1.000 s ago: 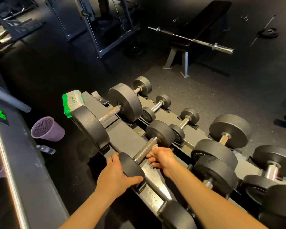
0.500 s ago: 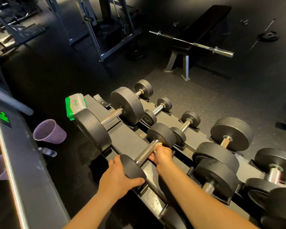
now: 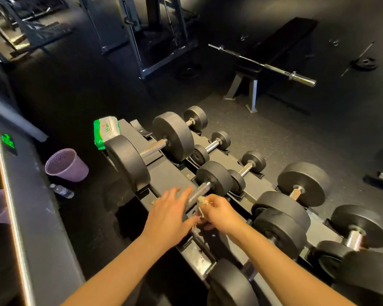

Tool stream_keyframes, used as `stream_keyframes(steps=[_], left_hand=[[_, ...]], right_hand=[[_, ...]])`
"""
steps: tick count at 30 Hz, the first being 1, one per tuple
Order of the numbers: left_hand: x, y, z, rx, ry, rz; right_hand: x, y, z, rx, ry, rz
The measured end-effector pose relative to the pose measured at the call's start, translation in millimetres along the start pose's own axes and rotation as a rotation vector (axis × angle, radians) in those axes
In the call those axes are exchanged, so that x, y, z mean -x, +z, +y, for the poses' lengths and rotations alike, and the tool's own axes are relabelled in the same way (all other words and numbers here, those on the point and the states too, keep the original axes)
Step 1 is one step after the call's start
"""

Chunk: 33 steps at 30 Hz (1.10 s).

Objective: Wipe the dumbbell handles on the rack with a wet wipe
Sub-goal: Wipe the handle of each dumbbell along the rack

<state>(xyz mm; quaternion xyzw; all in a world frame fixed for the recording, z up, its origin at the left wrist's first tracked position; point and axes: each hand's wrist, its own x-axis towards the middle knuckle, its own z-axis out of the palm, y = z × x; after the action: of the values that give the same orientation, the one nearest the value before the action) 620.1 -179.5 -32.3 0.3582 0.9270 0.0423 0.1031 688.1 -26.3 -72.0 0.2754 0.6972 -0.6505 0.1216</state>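
While my left hand [image 3: 168, 215] hangs over the near end of the dumbbell [image 3: 215, 177] with its fingers straight and spread, I see my right hand [image 3: 223, 215] pinching a small crumpled wipe [image 3: 202, 200] right beside the handle [image 3: 197, 192]. That dumbbell lies in the near row of the rack [image 3: 170, 171], close to its left end, and I cannot tell if the wipe touches the metal. A green pack of wipes [image 3: 105, 132] sits on the far left corner of the rack.
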Motion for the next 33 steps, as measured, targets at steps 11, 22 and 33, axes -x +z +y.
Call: stream_keyframes(steps=[11, 22, 33], left_hand=[[-72, -5, 10, 0.572, -0.223, 0.134], [-131, 59, 15, 0.557, -0.262, -0.127], [-173, 61, -28, 1.038, -0.442, -0.726]], right_hand=[[9, -51, -25, -0.388, 0.126, 0.046], [-94, -65, -33, 0.211, 0.006, 0.494], [-134, -34, -7, 0.259, -0.026, 0.677]])
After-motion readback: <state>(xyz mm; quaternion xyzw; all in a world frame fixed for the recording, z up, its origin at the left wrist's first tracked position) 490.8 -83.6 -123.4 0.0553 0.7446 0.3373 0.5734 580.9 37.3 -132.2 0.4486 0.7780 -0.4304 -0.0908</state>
